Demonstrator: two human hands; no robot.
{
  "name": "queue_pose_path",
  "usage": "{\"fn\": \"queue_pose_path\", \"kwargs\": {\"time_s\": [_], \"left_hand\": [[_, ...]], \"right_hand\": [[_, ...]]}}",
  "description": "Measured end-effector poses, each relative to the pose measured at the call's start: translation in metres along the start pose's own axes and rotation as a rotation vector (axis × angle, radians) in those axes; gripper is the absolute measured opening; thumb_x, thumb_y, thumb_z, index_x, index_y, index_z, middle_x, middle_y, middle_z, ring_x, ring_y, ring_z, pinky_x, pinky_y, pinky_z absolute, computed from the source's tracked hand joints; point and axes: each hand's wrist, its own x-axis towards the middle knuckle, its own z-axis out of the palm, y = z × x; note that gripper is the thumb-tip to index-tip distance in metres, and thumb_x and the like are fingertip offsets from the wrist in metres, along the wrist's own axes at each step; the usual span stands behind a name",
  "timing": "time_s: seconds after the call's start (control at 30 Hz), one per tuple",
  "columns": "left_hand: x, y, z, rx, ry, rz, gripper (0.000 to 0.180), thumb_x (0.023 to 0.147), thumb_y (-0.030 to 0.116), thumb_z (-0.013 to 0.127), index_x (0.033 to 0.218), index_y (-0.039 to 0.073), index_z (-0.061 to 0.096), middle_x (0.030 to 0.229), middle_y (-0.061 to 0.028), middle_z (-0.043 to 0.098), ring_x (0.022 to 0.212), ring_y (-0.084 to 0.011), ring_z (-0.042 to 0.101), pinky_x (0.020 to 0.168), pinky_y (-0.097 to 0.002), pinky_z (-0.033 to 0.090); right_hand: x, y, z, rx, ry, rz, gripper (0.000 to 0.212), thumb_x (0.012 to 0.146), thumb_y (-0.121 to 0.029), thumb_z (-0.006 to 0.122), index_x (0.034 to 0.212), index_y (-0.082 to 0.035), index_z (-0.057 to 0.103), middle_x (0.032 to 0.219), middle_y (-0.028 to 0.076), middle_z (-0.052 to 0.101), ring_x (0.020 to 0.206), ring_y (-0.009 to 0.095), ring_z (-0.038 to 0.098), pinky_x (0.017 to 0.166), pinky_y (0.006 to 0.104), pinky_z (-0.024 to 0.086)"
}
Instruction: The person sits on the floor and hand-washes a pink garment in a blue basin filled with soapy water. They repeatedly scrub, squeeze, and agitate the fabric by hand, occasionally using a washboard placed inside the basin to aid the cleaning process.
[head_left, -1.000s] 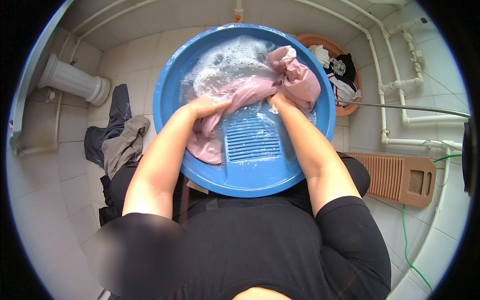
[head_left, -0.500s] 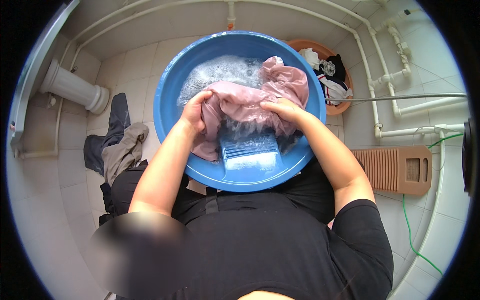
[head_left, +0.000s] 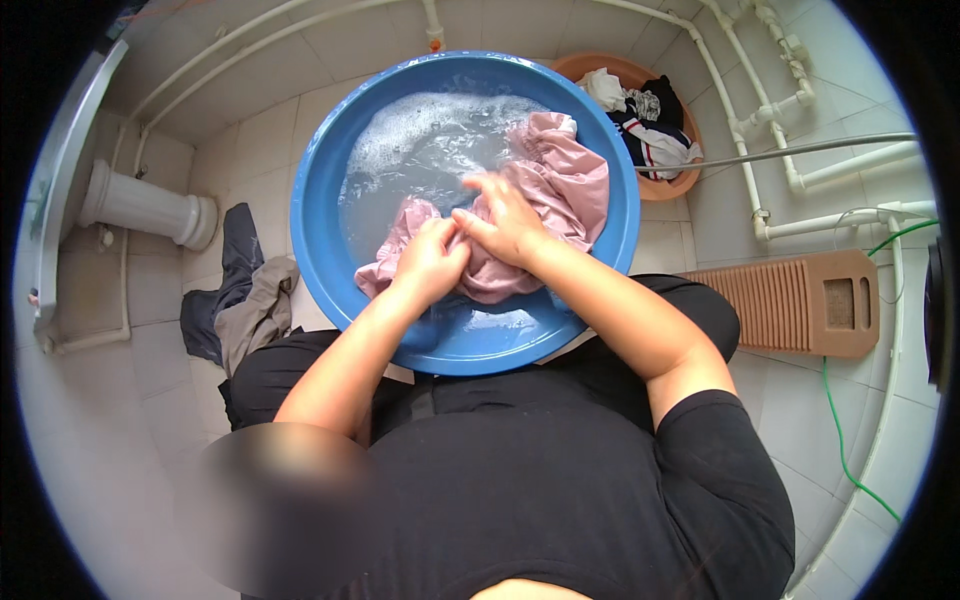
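Observation:
A wet pink garment (head_left: 565,190) lies bunched in the blue plastic washtub (head_left: 306,220), across its near side. Curled fingers of my left hand (head_left: 430,265) grip its middle. Just to the right, my right hand (head_left: 508,225) rests over the cloth, thumb and slightly blurred fingers apart, its thumb close to the left fingertips. Soapy water (head_left: 400,160) with white foam fills the far part of the tub. The cloth and my hands cover most of the ridged area at the tub's near side.
Behind the tub at right, an orange basin (head_left: 683,186) holds black and white clothes. A brown washboard (head_left: 780,300) lies at right near white pipes (head_left: 765,190) and a green cord (head_left: 838,430). Dark and beige clothes (head_left: 258,305) lie on the tiled floor at left, near a white pedestal (head_left: 150,205).
My hands have come together and lowered the pink garment from its lifted, spread position into the tub, over the ridged area. My right hand has loosened its hold.

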Motion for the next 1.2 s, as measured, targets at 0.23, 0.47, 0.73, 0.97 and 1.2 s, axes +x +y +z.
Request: {"fn": "queue_pose_path", "kwargs": {"time_s": [0.23,0.47,0.73,0.97,1.2], "left_hand": [[-0.019,-0.009,0.014,0.195,0.165,0.248,0.022,0.08,0.016,0.054,0.094,0.0,0.058,0.103,-0.0231,0.054,0.097,-0.0381,0.052,0.084,-0.0413,0.042],[0.044,-0.03,0.015,0.311,0.17,-0.147,0.022,0.086,0.019,0.048,0.09,-0.001,0.053,0.087,-0.0232,0.058,0.088,-0.0397,0.055,0.08,-0.0424,0.043],[-0.01,-0.011,0.001,0.099,0.19,0.219,0.013,0.08,0.011,0.056,0.088,0.002,0.05,0.104,-0.0212,0.049,0.099,-0.0366,0.048,0.087,-0.0407,0.039],[0.036,-0.045,0.012,0.309,0.165,0.126,0.023,0.086,0.024,0.048,0.093,0.003,0.055,0.09,-0.0223,0.059,0.086,-0.0404,0.056,0.077,-0.0478,0.043],[0.004,-0.024,0.008,0.063,0.318,0.133,0.018,0.084,0.018,0.054,0.081,0.0,0.057,0.09,-0.0198,0.055,0.087,-0.0368,0.052,0.079,-0.0425,0.041]], "right_hand": [[-0.049,-0.01,-0.007,-0.251,-0.045,-0.265,0.022,0.079,-0.026,0.054,0.084,-0.004,0.058,0.085,0.017,0.059,0.084,0.034,0.056,0.074,0.0453,0.044],[0.013,0.026,0.02,-0.25,-0.365,0.347,0.028,0.081,-0.035,0.051,0.086,-0.008,0.057,0.092,0.016,0.061,0.091,0.036,0.055,0.077,0.0463,0.043],[-0.038,0.001,-0.029,-0.145,-0.397,-0.086,0.068,0.059,-0.044,0.075,0.112,-0.007,0.054,0.131,0.02,0.037,0.119,0.037,0.039,0.095,0.0486,0.035],[0.002,0.012,-0.003,-0.428,-0.591,0.07,0.039,0.071,-0.037,0.064,0.096,-0.008,0.06,0.091,0.015,0.062,0.088,0.03,0.06,0.078,0.0404,0.048],[-0.033,-0.003,-0.014,-0.184,-0.205,-0.02,0.042,0.066,-0.036,0.065,0.094,-0.005,0.056,0.111,0.015,0.05,0.105,0.034,0.046,0.09,0.0444,0.038]]}}
